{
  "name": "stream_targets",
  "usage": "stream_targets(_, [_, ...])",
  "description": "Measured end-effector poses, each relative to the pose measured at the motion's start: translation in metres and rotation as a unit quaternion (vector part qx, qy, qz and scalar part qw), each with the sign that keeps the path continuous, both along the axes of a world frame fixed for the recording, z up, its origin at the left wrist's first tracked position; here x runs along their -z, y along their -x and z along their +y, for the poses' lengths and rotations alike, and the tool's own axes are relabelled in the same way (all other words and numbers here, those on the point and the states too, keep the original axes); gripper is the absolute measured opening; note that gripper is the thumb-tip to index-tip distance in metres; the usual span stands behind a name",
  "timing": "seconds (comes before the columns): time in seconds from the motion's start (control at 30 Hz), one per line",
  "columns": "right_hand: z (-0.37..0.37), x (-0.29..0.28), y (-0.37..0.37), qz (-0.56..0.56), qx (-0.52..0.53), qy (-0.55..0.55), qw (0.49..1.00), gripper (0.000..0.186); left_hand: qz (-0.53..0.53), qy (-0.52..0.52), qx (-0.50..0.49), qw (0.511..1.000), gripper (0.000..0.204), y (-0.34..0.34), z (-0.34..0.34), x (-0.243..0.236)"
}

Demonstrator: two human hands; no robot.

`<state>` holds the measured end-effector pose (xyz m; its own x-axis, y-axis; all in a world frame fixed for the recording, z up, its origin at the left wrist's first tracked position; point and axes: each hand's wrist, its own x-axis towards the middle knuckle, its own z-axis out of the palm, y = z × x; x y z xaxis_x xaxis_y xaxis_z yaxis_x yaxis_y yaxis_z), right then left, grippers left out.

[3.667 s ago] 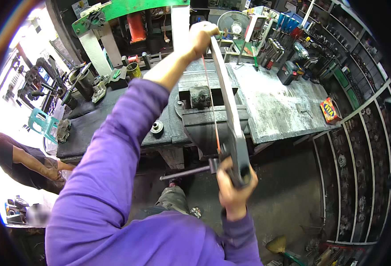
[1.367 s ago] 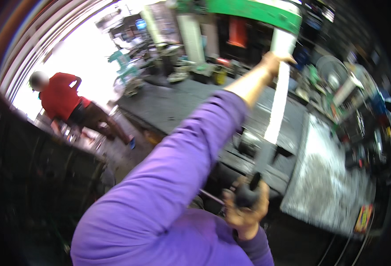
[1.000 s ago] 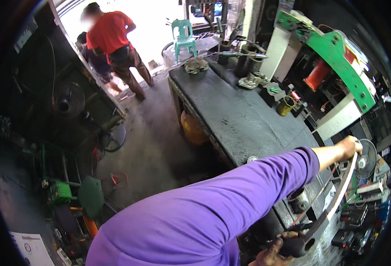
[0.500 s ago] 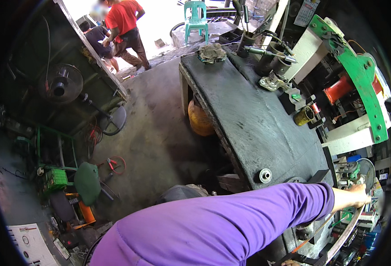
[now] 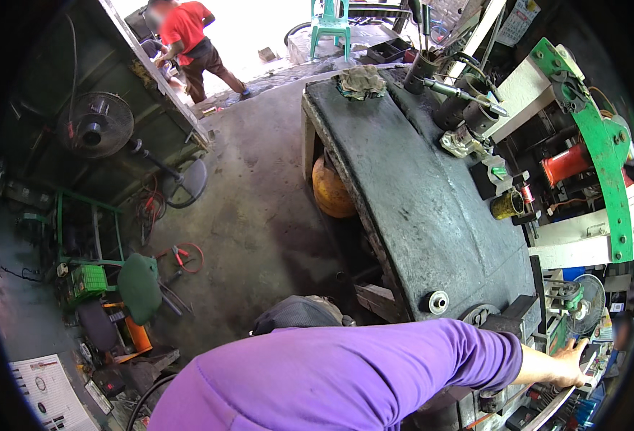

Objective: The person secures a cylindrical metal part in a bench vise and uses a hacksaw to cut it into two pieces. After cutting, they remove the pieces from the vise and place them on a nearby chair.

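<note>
At the lower right, my left hand (image 5: 567, 365) reaches across in a purple sleeve (image 5: 317, 370) and grips the front end of a hacksaw (image 5: 552, 406), whose frame curves down out of the picture. A dark bench vise (image 5: 509, 320) sits under and beside my forearm, partly hidden by it. On the black workbench (image 5: 417, 201), near my sleeve, stands a small round metal part (image 5: 437, 302). My right hand is out of view.
A person in red (image 5: 187, 36) stands at the bright doorway beside another, mostly hidden person. A yellow tank (image 5: 331, 187) is under the bench, tools and a green press frame (image 5: 597, 151) along its right. A pedestal fan (image 5: 95, 123), red cables and a green crate (image 5: 90, 283) are left.
My view has swung leftward from the vise toward the doorway. My left hand and the hacksaw have shifted to the lower right of the picture. My right hand has left view.
</note>
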<state>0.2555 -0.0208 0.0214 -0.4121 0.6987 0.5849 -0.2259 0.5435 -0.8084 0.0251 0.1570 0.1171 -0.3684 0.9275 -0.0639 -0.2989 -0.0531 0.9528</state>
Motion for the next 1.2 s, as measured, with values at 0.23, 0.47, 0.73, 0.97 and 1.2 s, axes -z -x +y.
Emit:
stream_targets(0.23, [0.013,-0.005,-0.024,-0.01,-0.007,-0.005,1.0,0.067,0.063,0.026,-0.016,0.998,0.129,0.002,0.012,0.005])
stream_targets(0.47, [-0.003,0.0,-0.017,0.088,0.034,0.098,0.991,0.066,0.086,-0.143,-0.047,0.985,0.122,0.025,0.05,0.034])
stream_targets(0.73, [-0.014,-0.038,-0.014,-0.078,0.103,0.107,0.986,0.017,0.162,-0.142,-0.023,0.976,0.083,0.035,0.042,0.016])
stream_targets(0.97, [-0.002,-0.038,-0.002,-0.047,0.163,0.095,0.981,0.018,0.249,-0.137,-0.001,0.959,0.038,0.027,0.051,0.009])
stream_targets(1.2, [-0.113,-0.001,-0.081,-0.054,0.196,0.125,0.971,0.016,0.368,-0.08,0.007,0.926,0.07,-0.032,-0.036,0.028])
